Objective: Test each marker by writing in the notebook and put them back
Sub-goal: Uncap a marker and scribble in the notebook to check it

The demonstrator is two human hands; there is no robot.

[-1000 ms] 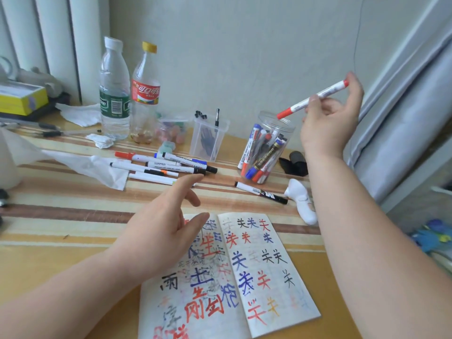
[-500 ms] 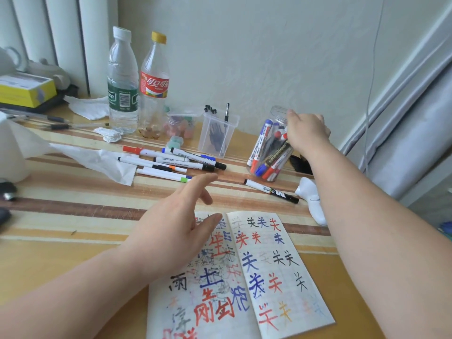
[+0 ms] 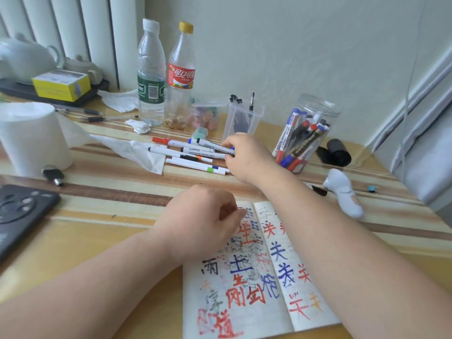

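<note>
Two bottles [image 3: 150, 69], one notebook [image 3: 244, 302], one jar [image 3: 318, 106]; right hand [image 3: 247, 157] pinches marker [image 3: 210, 144].

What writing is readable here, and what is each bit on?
"可口可乐": red label, yellow-capped clear plastic bottle.
"雨", "生", "关", "刚": handwritten, open paper notebook.
"on": green label, white-capped clear plastic bottle; rest turned away.
Markers in the clear plastic jar, yellow cardboard box: print too small or blurred.

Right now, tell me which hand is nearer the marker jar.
Right. Right hand pinches a loose marker just left of the jar; left hand rests on the notebook, farther away.
</note>
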